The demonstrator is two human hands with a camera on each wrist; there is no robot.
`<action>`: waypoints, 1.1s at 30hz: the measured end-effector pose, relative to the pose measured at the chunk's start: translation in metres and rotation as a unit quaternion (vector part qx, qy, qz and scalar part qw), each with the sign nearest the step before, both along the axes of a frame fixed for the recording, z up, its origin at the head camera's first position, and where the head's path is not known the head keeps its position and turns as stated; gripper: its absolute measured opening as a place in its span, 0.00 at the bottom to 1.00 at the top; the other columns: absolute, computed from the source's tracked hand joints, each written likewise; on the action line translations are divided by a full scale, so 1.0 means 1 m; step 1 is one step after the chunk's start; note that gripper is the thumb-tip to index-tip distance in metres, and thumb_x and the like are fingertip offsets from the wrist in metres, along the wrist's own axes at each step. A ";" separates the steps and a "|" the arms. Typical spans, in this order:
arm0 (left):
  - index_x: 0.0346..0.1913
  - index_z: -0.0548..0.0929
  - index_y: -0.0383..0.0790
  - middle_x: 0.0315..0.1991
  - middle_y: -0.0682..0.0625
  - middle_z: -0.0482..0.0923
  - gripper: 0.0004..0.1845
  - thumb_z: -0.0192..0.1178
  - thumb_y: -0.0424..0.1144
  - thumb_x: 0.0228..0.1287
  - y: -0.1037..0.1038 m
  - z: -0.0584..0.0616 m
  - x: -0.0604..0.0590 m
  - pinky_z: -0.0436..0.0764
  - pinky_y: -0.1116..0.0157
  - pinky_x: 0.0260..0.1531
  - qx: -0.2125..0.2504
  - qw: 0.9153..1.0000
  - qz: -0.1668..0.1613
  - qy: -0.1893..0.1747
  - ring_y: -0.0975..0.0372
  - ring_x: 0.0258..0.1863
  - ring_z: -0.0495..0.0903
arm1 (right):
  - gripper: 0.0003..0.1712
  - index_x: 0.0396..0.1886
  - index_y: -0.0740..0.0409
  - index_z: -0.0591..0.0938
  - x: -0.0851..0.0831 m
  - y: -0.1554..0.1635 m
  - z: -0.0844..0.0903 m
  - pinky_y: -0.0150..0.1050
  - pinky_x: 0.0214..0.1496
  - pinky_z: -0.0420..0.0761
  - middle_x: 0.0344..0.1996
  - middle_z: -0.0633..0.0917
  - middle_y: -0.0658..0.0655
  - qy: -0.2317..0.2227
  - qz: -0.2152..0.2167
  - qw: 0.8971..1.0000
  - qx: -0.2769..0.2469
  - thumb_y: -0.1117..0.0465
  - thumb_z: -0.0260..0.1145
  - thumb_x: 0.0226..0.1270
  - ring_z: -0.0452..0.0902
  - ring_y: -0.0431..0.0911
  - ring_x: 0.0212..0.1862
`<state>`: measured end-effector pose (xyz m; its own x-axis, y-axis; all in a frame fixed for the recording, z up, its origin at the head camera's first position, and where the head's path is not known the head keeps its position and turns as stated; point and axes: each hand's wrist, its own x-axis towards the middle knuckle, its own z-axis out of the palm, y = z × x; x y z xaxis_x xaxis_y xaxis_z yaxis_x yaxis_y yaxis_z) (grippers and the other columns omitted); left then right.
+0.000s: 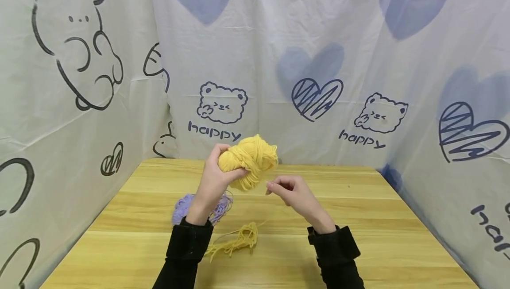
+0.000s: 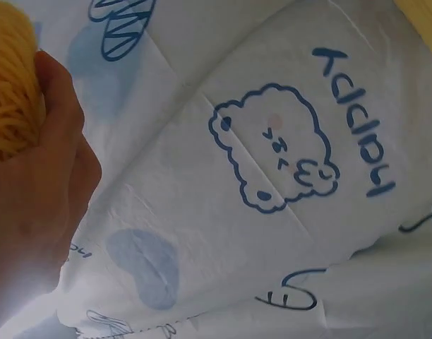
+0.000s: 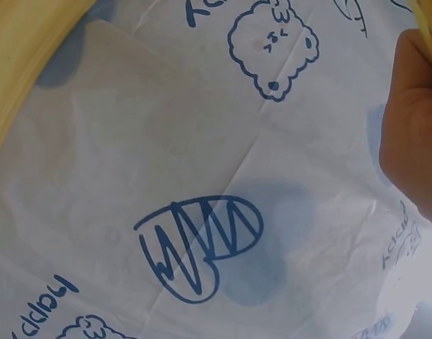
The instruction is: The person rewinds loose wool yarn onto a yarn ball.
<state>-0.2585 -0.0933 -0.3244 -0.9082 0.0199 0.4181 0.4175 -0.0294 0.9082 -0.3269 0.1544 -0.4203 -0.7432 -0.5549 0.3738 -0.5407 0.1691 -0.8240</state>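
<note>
A ball of yellow yarn [image 1: 251, 158] is held up above the table by my left hand [image 1: 215, 177], thumb across its near side and fingers round its far side. The left wrist view shows part of the same yarn ball [image 2: 10, 85] at its left edge. Just right of the ball, my right hand [image 1: 295, 195] has thumb and forefinger pinched together. A yellow yarn strand [image 3: 430, 44] runs along the right hand [image 3: 414, 131] in the right wrist view, pinched by its fingers. Below lies a loose yellow yarn tangle [image 1: 248, 236] on the table.
A purple yarn bundle [image 1: 182, 209] lies on the wooden table [image 1: 382, 244], partly behind the left wrist. White printed cloth [image 1: 271, 59] hangs behind the table and along both sides.
</note>
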 end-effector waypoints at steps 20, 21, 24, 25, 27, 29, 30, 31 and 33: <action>0.51 0.77 0.40 0.48 0.46 0.79 0.33 0.68 0.19 0.35 0.012 -0.005 0.002 0.80 0.56 0.51 -0.346 0.925 -0.006 0.155 0.56 0.46 0.78 | 0.07 0.32 0.61 0.84 0.067 -0.010 0.092 0.30 0.30 0.66 0.20 0.75 0.49 0.026 -0.089 0.995 -0.030 0.62 0.63 0.67 0.59 0.37 0.22; 0.51 0.77 0.40 0.49 0.46 0.79 0.33 0.68 0.19 0.35 0.012 -0.005 0.002 0.80 0.56 0.52 -0.354 0.922 -0.021 0.156 0.56 0.47 0.78 | 0.07 0.32 0.60 0.84 0.066 -0.010 0.092 0.30 0.31 0.67 0.20 0.76 0.48 0.023 -0.091 0.995 -0.034 0.62 0.64 0.66 0.59 0.36 0.22; 0.51 0.78 0.42 0.51 0.47 0.80 0.33 0.67 0.19 0.35 0.010 -0.006 0.002 0.79 0.59 0.52 -0.356 0.919 -0.070 0.152 0.58 0.47 0.78 | 0.07 0.31 0.59 0.84 0.065 -0.009 0.090 0.31 0.30 0.67 0.21 0.78 0.50 0.019 -0.092 0.995 -0.039 0.61 0.65 0.66 0.60 0.37 0.22; 0.51 0.78 0.42 0.51 0.48 0.80 0.32 0.67 0.20 0.35 0.010 -0.007 0.002 0.79 0.61 0.51 -0.351 0.920 -0.086 0.150 0.59 0.47 0.78 | 0.07 0.31 0.59 0.84 0.064 -0.009 0.089 0.31 0.29 0.67 0.21 0.78 0.50 0.017 -0.091 0.995 -0.041 0.60 0.65 0.66 0.60 0.38 0.22; 0.51 0.78 0.43 0.50 0.48 0.80 0.32 0.66 0.20 0.36 0.008 -0.008 0.001 0.78 0.65 0.49 -0.337 0.923 -0.115 0.149 0.60 0.45 0.77 | 0.08 0.30 0.59 0.83 0.062 -0.008 0.088 0.32 0.26 0.65 0.20 0.76 0.50 0.010 -0.089 0.995 -0.044 0.59 0.65 0.66 0.59 0.39 0.22; 0.51 0.78 0.44 0.50 0.48 0.80 0.32 0.65 0.20 0.37 0.006 -0.009 0.000 0.78 0.66 0.47 -0.320 0.925 -0.142 0.148 0.61 0.44 0.76 | 0.09 0.30 0.59 0.82 0.061 -0.007 0.086 0.33 0.23 0.62 0.19 0.73 0.49 0.001 -0.086 0.995 -0.046 0.58 0.65 0.66 0.58 0.39 0.21; 0.51 0.78 0.44 0.50 0.48 0.80 0.32 0.64 0.20 0.37 0.005 -0.009 0.000 0.78 0.67 0.47 -0.312 0.926 -0.154 0.147 0.62 0.44 0.76 | 0.09 0.29 0.59 0.82 0.060 -0.007 0.085 0.34 0.22 0.61 0.18 0.72 0.48 -0.004 -0.084 0.995 -0.047 0.58 0.65 0.65 0.57 0.40 0.21; 0.51 0.78 0.44 0.50 0.48 0.80 0.32 0.64 0.20 0.37 0.004 -0.009 -0.001 0.78 0.66 0.46 -0.304 0.927 -0.167 0.147 0.62 0.44 0.76 | 0.10 0.29 0.59 0.81 0.059 -0.006 0.084 0.34 0.21 0.61 0.18 0.70 0.48 -0.009 -0.082 0.995 -0.049 0.57 0.65 0.65 0.57 0.39 0.20; 0.52 0.78 0.43 0.51 0.48 0.80 0.32 0.64 0.21 0.37 0.003 -0.009 -0.001 0.78 0.66 0.46 -0.287 0.928 -0.188 0.143 0.62 0.44 0.76 | 0.10 0.29 0.59 0.80 0.058 -0.006 0.082 0.34 0.20 0.61 0.17 0.68 0.48 -0.021 -0.075 0.996 -0.053 0.57 0.65 0.65 0.57 0.39 0.20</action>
<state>-0.2595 -0.0907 -0.3333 -0.6447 0.6081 0.4633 0.7027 0.2328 0.6723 -0.2686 0.1485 -0.3384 -0.8313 -0.3952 0.3909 -0.4804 0.1571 -0.8629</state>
